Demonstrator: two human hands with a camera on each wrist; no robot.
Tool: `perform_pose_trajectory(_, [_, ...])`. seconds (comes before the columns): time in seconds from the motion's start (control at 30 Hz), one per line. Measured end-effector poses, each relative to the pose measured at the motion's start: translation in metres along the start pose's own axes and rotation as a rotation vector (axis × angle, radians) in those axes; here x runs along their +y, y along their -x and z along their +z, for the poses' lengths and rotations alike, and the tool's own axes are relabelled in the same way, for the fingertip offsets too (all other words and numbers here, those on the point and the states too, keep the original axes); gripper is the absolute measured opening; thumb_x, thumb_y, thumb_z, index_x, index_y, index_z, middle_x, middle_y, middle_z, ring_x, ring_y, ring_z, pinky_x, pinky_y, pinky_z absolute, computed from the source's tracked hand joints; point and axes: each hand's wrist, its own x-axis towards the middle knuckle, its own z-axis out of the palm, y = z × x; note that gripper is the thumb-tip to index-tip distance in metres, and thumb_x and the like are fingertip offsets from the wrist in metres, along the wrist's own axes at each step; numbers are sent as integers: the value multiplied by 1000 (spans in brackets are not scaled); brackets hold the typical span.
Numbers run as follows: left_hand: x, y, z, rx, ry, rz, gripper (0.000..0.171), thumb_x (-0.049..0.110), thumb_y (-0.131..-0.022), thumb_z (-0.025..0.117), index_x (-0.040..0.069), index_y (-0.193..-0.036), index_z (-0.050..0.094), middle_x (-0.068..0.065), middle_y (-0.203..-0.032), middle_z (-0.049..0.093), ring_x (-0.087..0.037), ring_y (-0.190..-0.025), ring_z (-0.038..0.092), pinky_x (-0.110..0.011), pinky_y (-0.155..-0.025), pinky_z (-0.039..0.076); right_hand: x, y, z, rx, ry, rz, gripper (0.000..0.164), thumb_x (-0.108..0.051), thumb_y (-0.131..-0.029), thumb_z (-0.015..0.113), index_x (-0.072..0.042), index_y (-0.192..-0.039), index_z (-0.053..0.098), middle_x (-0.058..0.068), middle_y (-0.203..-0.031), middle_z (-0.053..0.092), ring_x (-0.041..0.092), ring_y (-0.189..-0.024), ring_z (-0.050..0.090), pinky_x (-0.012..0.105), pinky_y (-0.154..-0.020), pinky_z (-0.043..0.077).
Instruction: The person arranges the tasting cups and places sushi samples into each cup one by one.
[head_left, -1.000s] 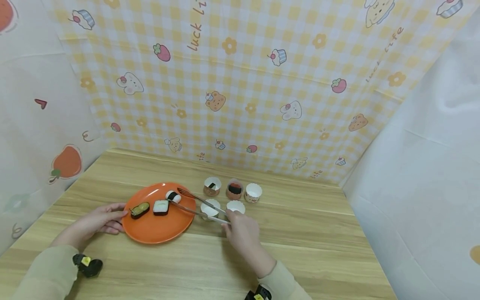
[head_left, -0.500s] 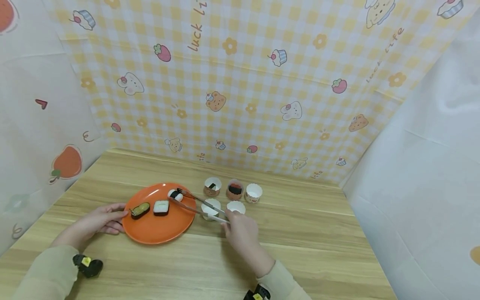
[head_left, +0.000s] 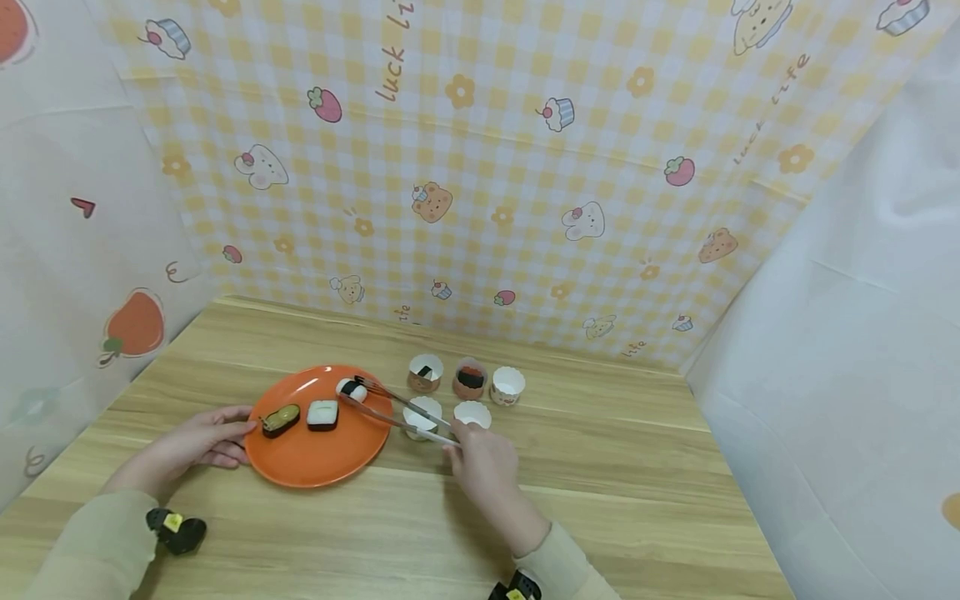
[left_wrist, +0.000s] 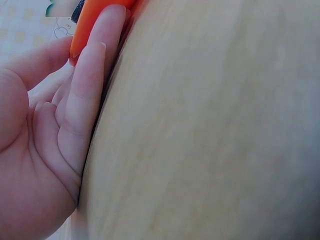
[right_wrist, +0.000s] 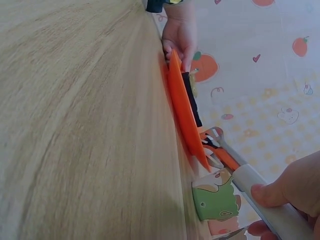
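Observation:
My left hand holds the left rim of an orange plate, thumb over the edge and fingers underneath. My right hand grips silver tongs by their pale handle. Toward the plate's far right side, the tong tips sit either side of a white toy sushi piece wrapped in a black band. Left of it on the plate lie a square white sushi piece with a green line on top and a yellow-brown topped sushi piece with a black base.
Several small paper cups stand right of the plate. One back cup contains a black-and-white piece; another cup has a red-topped black one. A front cup stands beneath the tongs. A checked cloth rises behind the wooden table.
The banded sushi piece has shifted slightly right on the plate and now sits between the tong tips, which have drawn closer together. My left hand has stayed on the plate's rim.

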Motion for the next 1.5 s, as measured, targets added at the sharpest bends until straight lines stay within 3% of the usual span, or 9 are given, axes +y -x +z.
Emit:
perform_pose_trajectory(0.33, [0, 0, 0, 5, -6, -2, 66, 23, -102, 49, -17, -139, 12, -10, -86, 69, -24, -76, 69, -34, -67, 57, 2, 2, 0, 10, -20, 12, 31, -28, -76, 81, -18, -104, 72, -3, -73, 64, 16, -49, 54, 26, -37, 30])
perform_pose_trajectory(0.73, [-1, -1, 0, 4, -8, 3, 67, 24, -102, 50, -18, -139, 13, -10, -87, 69, -25, -76, 69, -35, -67, 57, 6, 5, -1, 17, -36, 13, 23, -27, -76, 81, -18, -92, 69, -5, -68, 59, 11, -45, 45, 24, -36, 26])
perform_pose_trajectory(1.5, [-1, -1, -1, -9, 11, 7, 66, 22, -102, 49, -16, -139, 10, -11, -86, 69, -24, -75, 69, -35, -67, 57, 14, 13, -9, 67, -70, -4, 24, -25, -73, 83, -19, -91, 68, -7, -67, 58, 10, -47, 46, 22, -37, 26])
